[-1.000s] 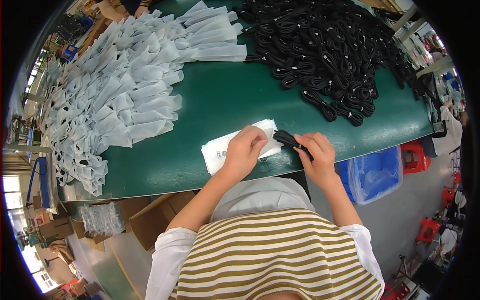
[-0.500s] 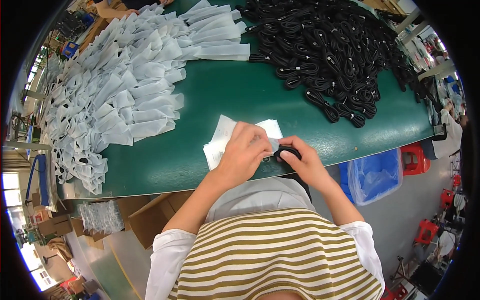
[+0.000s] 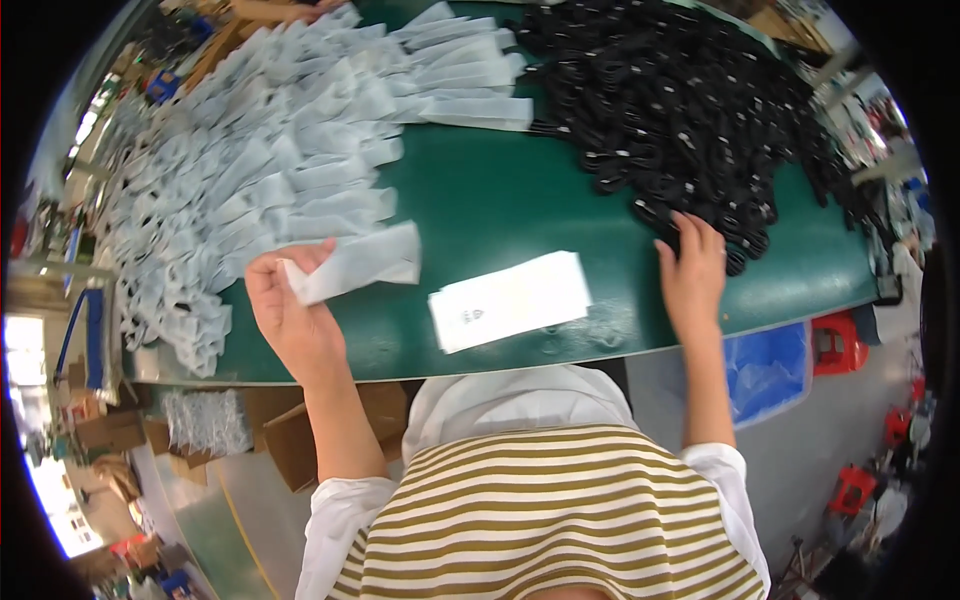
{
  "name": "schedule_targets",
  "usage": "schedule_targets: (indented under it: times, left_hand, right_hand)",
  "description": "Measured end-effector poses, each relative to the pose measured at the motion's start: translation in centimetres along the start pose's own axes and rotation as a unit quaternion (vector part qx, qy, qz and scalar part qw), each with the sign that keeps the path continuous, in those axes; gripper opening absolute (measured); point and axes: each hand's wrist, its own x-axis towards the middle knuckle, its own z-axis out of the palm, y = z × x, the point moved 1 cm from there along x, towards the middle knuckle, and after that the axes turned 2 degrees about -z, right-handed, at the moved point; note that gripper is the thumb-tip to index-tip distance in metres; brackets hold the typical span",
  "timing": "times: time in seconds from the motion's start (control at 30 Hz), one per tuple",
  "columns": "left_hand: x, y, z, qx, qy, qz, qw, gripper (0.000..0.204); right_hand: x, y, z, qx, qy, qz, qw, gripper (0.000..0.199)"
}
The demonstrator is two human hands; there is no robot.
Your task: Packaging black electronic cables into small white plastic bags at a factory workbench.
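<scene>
My left hand [image 3: 300,305] pinches one end of a frosted, translucent plastic bag [image 3: 372,262], held beside the near edge of a large pile of similar bags [image 3: 290,150]. Whether anything lies inside the held bag cannot be made out. On the right, my right hand [image 3: 697,265] has its thumb and fingers apart at the near edge of a heap of coiled black cables [image 3: 670,110]. Its fingertips reach a coil there, with no grip visible. Between my hands lies a stack of white paper slips [image 3: 520,295] with small dark print.
Everything rests on a green table [image 3: 470,190] with a curved near edge close to my body. Below it are cardboard boxes [image 3: 285,440] on the left, and a blue bin lined with clear plastic [image 3: 765,370] and a red stool [image 3: 840,343] on the right.
My hands were together over the slips with a bag and a black cable. Now they are apart: the left has moved left with a bag, the right to the cable heap without that cable.
</scene>
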Motion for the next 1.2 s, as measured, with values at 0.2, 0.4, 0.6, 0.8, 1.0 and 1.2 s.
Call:
schedule_targets:
  times: [0.2, 0.4, 0.6, 0.8, 1.0, 1.2]
  left_hand:
    - [-0.1, -4.7, -6.3, 0.510, 0.015, 0.116, 0.852, 0.009]
    - [0.4, -7.3, -4.9, 0.569, -0.130, 0.231, 0.778, 0.017]
    - [-5.0, -6.7, 8.0, 0.363, -0.267, 0.076, 0.889, 0.014]
    - [-8.6, -10.9, 13.6, 0.425, -0.349, 0.123, 0.826, 0.010]
    - [-8.4, -10.8, 12.7, 0.339, -0.324, -0.033, 0.883, 0.009]
    - [-8.1, -10.1, 12.6, 0.276, -0.292, -0.119, 0.908, 0.006]
  right_hand:
    - [-2.0, 2.4, 0.8, -0.086, -0.051, -0.049, 0.994, 0.035]
    - [-2.0, -1.1, 0.2, 0.186, -0.073, 0.031, 0.979, 0.026]
    - [-4.0, -2.8, 0.2, 0.462, -0.156, 0.245, 0.838, 0.024]
    - [-4.7, -3.1, -0.9, 0.410, -0.147, 0.196, 0.878, 0.033]
    - [-5.0, -3.4, -1.1, 0.325, -0.147, 0.190, 0.915, 0.044]
    - [-5.1, -3.6, -0.8, 0.298, -0.084, 0.044, 0.950, 0.031]
